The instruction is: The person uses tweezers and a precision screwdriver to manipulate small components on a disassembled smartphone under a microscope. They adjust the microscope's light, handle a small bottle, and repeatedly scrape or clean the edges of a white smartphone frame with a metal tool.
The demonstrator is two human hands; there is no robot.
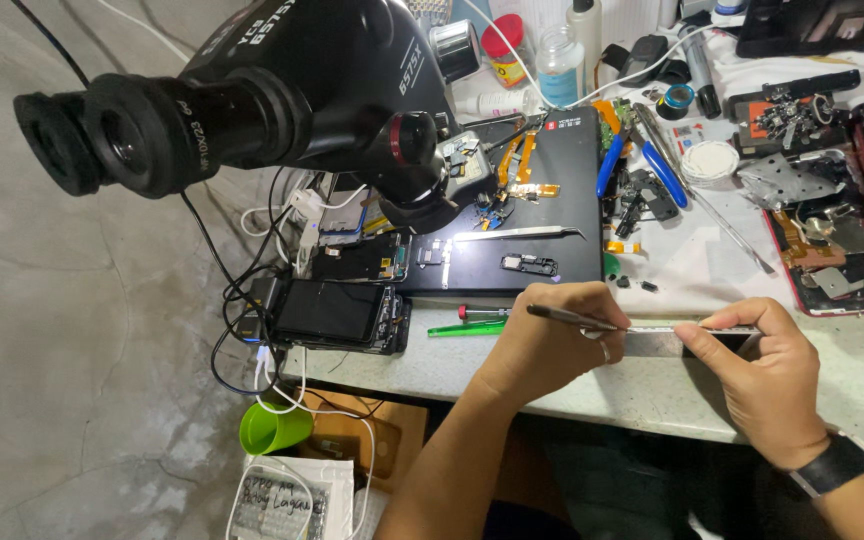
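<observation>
— Our left hand point(552, 345) pinches slim metal tweezers point(564, 317); our right hand point(767, 375) grips the flat grey metal strip point(667, 340) at the bench's near edge.
— If we pry too hard, the tweezers could skid off.

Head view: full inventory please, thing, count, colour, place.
microscope: 1, black, upper left, over the bench
work mat: 1, black, bench centre, small parts on it
tweezers: 1, silver, on the mat
phone: 1, black, bench left edge, cables attached
pliers: 1, blue handles, right of the mat
jar: 1, red lid, bench back
bottle: 1, clear, beside the jar
green tool: 1, bench front edge
cup: 1, green, below the bench
metal strip: 1, grey, held between both hands
thin tool: 1, dark metal, in left hand
left hand: on strip, holding thin tool
right hand: pinching strip's right end, black wristband
</observation>
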